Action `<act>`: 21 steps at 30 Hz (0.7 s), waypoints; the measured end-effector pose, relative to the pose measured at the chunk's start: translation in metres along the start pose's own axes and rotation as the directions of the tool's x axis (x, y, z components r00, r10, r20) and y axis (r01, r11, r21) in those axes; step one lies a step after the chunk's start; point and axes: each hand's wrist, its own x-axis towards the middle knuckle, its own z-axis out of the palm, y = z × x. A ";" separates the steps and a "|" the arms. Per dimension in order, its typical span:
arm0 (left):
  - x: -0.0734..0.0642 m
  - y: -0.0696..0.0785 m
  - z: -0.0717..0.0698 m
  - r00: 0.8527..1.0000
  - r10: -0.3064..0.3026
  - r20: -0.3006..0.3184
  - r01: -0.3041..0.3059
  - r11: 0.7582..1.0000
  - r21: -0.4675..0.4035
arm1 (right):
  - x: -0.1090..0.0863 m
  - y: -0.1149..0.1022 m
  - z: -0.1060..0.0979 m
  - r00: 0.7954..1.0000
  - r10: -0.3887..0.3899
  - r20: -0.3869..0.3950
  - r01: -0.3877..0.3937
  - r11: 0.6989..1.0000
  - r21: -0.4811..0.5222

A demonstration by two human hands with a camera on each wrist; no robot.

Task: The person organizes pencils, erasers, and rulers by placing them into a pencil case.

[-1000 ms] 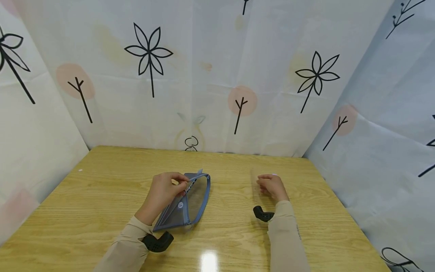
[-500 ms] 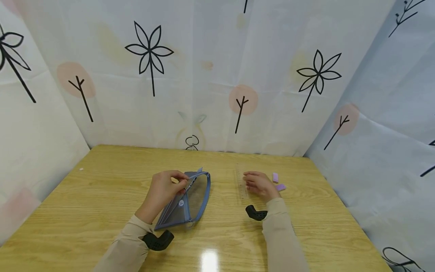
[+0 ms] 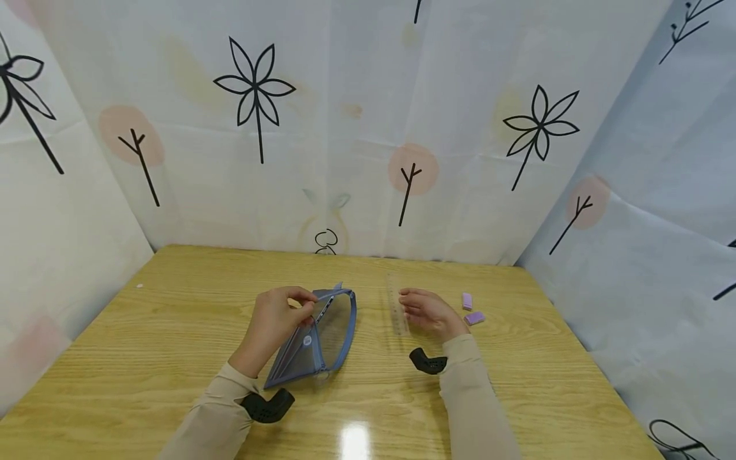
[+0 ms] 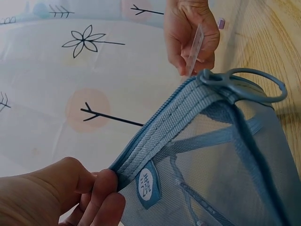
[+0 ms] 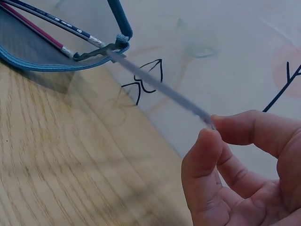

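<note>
My left hand (image 3: 276, 327) pinches the zipped edge of a blue mesh pencil pouch (image 3: 308, 361), which stands with its mouth spread apart toward the right. In the right wrist view, two pencils (image 5: 55, 20) lie inside it, one dark blue and one reddish. Between thumb and fingers, my right hand (image 3: 432, 314) holds a clear ruler (image 3: 397, 312) to the right of the pouch. Seen from the left wrist, the ruler (image 4: 195, 51) is tilted beyond the pouch's zip pull (image 4: 249, 84). The ruler's far end appears near the pouch mouth in the right wrist view; contact cannot be told.
Two small purple erasers (image 3: 467, 301) lie on the wooden table (image 3: 552, 383) to the right of my right hand. A patterned cloth (image 3: 356, 76) hangs behind the table and at both sides. A small white scrap (image 3: 140, 285) lies at the far left.
My right hand has moved left with the ruler, from beside the erasers toward the pouch, and the erasers have come into sight. My left hand and the pouch have hardly moved.
</note>
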 end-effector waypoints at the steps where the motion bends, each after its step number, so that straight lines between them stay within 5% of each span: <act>1: 0.000 0.000 0.000 1.000 -0.003 -0.003 0.003 1.000 0.001 | 0.000 0.000 0.001 1.000 0.000 0.007 -0.001 1.000 0.006; 21: 0.002 0.000 0.002 0.997 -0.035 -0.065 0.035 0.999 -0.001 | 0.005 -0.001 0.030 0.993 0.028 0.114 -0.024 0.999 -0.033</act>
